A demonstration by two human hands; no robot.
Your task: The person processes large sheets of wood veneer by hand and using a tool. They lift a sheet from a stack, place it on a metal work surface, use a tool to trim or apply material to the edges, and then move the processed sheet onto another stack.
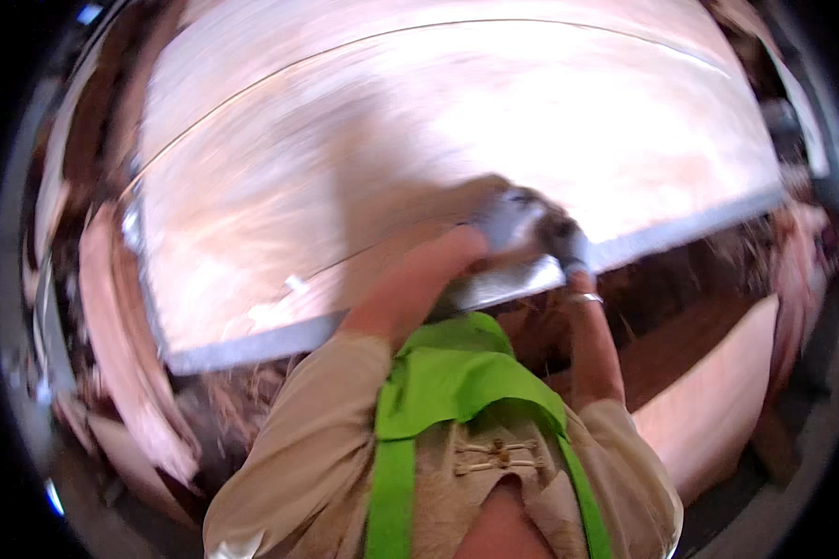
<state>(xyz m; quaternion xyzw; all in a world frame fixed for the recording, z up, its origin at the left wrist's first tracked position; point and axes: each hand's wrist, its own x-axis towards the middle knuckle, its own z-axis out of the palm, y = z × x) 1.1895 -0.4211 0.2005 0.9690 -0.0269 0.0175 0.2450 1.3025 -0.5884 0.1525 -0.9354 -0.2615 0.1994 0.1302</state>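
Both hands wear grey gloves and come together over the near edge of a broad, pale tabletop. My left hand reaches in from the left, its glove light grey and smeared by motion. Close against it is my right hand, in a darker glove with a band at the wrist. Something dark shows between the two hands, too blurred to name. Fingers on both hands are too smeared to make out. Just below them a shiny silvery patch lies along the grey table edge.
A thin dark line curves across the far part of the tabletop. Brown sheet-like pieces stand at the left, and a large curved one at the lower right. Brown scraps lie below the near edge. My green apron hangs close to it.
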